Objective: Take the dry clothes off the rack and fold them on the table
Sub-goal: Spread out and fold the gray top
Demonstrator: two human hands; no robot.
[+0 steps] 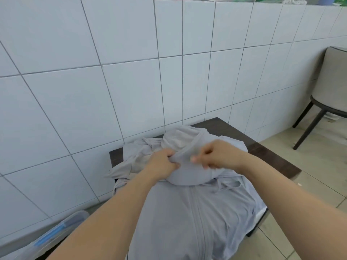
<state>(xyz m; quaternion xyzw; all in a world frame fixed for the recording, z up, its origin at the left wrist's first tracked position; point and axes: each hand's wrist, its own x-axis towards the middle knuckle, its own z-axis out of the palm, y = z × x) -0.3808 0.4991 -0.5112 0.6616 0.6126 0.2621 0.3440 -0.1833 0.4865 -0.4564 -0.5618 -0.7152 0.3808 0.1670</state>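
A pale grey zip-up hooded jacket (191, 218) lies spread over a small dark table (262, 156), zip facing up, hood at the far end. My left hand (163, 162) pinches the hood's edge on the left. My right hand (219, 156) has its fingers curled at the hood's right side and is blurred, so I cannot make out its hold on the cloth. A sleeve is bunched at the far left of the table. No drying rack is in sight.
A white tiled wall (112, 81) runs close behind and left of the table. A clear plastic box with a blue handle (62, 231) sits on the floor at lower left. A grey chair with dark legs (326, 102) stands at right on the tiled floor.
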